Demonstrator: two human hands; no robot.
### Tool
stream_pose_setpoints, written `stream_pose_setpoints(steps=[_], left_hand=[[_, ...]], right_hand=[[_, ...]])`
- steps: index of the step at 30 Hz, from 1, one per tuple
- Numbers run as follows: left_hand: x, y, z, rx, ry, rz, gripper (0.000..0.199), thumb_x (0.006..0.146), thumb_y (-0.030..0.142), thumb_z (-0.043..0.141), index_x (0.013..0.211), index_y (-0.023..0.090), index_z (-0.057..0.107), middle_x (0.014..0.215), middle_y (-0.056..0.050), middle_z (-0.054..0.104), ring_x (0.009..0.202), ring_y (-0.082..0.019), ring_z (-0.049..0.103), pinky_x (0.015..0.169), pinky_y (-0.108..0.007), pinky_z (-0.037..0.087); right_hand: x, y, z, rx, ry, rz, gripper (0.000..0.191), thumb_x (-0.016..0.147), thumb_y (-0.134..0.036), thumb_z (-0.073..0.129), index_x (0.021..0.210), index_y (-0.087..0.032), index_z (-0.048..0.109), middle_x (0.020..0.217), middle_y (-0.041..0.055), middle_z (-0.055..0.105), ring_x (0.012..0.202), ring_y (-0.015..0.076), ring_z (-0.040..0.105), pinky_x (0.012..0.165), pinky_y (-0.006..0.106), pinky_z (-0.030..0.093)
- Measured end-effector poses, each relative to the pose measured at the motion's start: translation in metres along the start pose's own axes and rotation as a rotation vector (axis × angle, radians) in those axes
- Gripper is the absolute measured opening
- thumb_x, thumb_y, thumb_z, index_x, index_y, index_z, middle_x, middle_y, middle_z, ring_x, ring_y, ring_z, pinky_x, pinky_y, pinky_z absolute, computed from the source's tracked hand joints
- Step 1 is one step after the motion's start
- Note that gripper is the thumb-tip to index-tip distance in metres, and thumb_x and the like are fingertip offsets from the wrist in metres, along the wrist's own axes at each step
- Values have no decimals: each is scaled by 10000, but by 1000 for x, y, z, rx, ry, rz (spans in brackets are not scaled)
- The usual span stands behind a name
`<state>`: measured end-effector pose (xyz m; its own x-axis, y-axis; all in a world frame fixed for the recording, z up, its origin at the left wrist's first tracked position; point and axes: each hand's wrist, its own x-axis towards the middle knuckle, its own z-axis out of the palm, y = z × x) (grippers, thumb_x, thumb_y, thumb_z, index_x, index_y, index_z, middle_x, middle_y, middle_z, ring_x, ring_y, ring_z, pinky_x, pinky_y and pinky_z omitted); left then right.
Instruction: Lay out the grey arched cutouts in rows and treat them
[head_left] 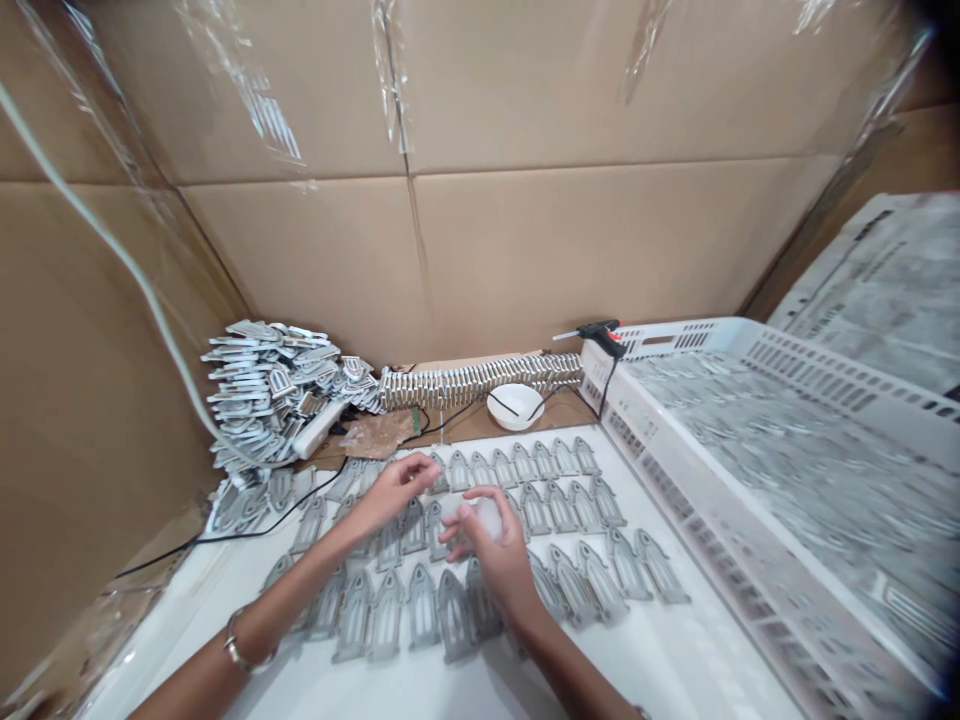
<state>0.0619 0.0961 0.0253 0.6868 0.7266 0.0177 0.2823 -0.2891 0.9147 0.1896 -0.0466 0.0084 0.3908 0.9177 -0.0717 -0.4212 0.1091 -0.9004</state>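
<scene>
Rows of grey, pointed-arch pieces (pixel 422 608) lie on a white tabletop (pixel 660 670). My left hand (pixel 401 487) is over the back rows, its thumb and fingertips pinched together beside a piece in the back row (pixel 459 470). Whatever is between those fingertips is too small to make out. My right hand (pixel 499 550) is just to the right, over the middle row, with fingers curled round a whitish, translucent clump (pixel 489 518). Part of that clump is hidden by the fingers, and its kind is unclear. Both forearms cover some of the pieces beneath them.
A white plastic crate (pixel 675 470) full of similar pieces stands right, with a glue gun (pixel 600 332) on its corner. Behind are a white bowl (pixel 516 408), a row of stacked pieces (pixel 480 380) and a heaped pile (pixel 270 385). A black cord (pixel 292 508) crosses the left side.
</scene>
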Motion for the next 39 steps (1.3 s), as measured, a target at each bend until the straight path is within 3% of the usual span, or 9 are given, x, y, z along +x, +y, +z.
stream_pose_setpoints(steps=[2,5,12,20,28,34,39], left_hand=[[-9,17,13,-135,-116,-28,395,817,545,630,890,157,647,790,-25,634,728,-164,582,679,-264,445],[-16,26,24,-229,-150,-63,389,736,508,741,855,155,627,778,-24,652,721,-158,605,698,-269,466],[-17,18,21,-203,-141,-161,460,645,522,798,882,169,624,651,4,630,609,-149,595,603,-260,451],[-38,3,24,-183,-298,-203,459,715,467,779,1022,158,635,586,38,606,550,-129,586,559,-231,413],[-11,-7,3,-178,-130,-116,583,761,508,719,1214,172,568,843,-45,697,547,-135,626,475,-216,368],[20,-23,-1,-172,-45,-131,602,708,551,738,1133,167,549,859,-65,727,569,-176,683,429,-210,396],[31,-26,4,-168,52,-183,567,648,576,758,982,175,536,809,-54,743,458,-141,631,364,-184,321]], right_hand=[[0,0,-1,-4,5,-6,390,781,-495,697,960,-199,515,731,24,691,616,178,684,490,267,563],[1,-1,-1,-1,1,0,378,778,-491,702,940,-202,521,688,-1,665,584,174,671,461,259,549],[6,-3,-4,1,19,8,338,774,-512,689,877,-223,546,585,-26,627,460,152,597,397,245,487],[8,-6,-6,-61,50,-25,291,800,-463,654,876,-215,522,564,-50,598,377,96,477,346,192,361],[14,-15,-12,-10,118,-45,324,770,-470,657,897,-208,516,576,-51,601,400,94,494,346,184,362],[16,-14,-14,-18,131,-56,314,778,-465,647,890,-205,513,570,-50,598,386,84,486,333,171,349],[19,-13,-15,8,123,-56,305,782,-452,649,896,-208,507,573,-51,602,393,88,497,335,171,348]])
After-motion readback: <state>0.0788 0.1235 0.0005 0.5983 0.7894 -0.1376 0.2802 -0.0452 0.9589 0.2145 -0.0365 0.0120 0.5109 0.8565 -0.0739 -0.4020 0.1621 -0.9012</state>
